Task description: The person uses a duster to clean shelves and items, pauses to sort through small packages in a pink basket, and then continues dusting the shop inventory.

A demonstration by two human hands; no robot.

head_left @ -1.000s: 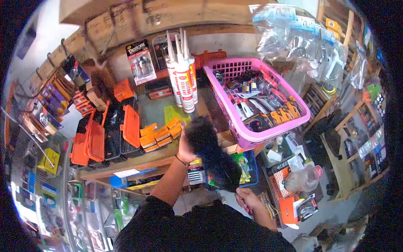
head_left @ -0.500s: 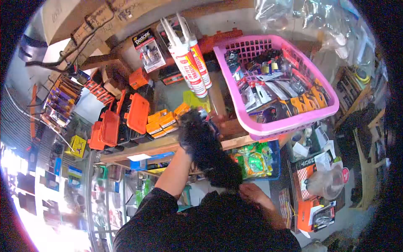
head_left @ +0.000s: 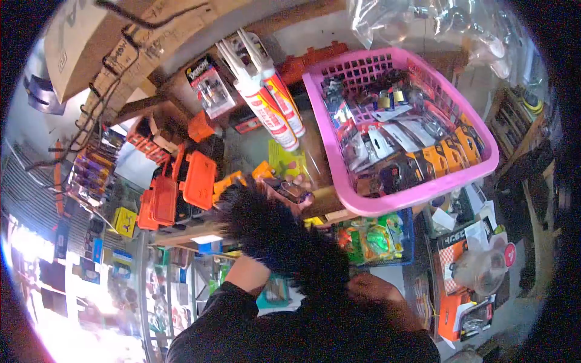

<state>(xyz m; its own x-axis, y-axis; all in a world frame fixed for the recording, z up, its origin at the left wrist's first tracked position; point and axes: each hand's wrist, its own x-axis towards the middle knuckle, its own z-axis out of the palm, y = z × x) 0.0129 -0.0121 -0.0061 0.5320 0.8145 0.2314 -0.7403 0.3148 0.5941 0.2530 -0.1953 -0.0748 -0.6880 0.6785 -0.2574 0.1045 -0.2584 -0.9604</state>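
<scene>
A fluffy black duster [head_left: 290,236] stretches diagonally from my chest up to the shelf edge. At its lower end my right hand [head_left: 375,287] is closed around it, with the handle hidden. My left forearm passes behind the duster. Beyond it, the fingers of my left hand [head_left: 298,196] show, closed on a small dark packaged item [head_left: 289,190]. Just past that hand lies a yellow-green flat piece [head_left: 285,161]. Small orange boxes [head_left: 229,181] are partly covered by the duster's tip. White and red sealant tubes [head_left: 266,109] stand behind.
A pink basket [head_left: 417,196] full of packaged goods overhangs the shelf at right. Open orange-lidded cases [head_left: 196,180] stand at left. Below is a blue crate [head_left: 408,242] with green packets. Clear plastic bags [head_left: 436,27] hang at upper right.
The duster's tip has swung left across the orange boxes. My left hand and the small packaged item now show more clearly beside it. The view has shifted slightly.
</scene>
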